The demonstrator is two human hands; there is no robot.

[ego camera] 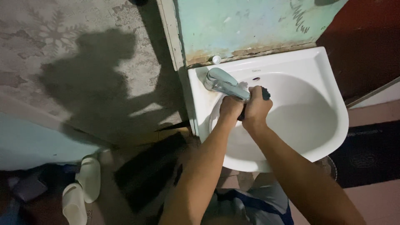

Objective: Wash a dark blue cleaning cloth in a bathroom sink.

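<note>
Both my hands are together over a white wall-mounted sink, right under the spout of a chrome tap. My right hand is closed around a small dark object whose top sticks out above my fingers. My left hand is curled against the same object from the left, touching my right hand. What the dark object is stays hard to tell. I cannot see whether water runs from the tap.
A worn pale green door or panel stands behind the sink. A pair of white slippers lies on the floor at lower left. A dark mat lies on the right, and another dark cloth lies under the sink's left side.
</note>
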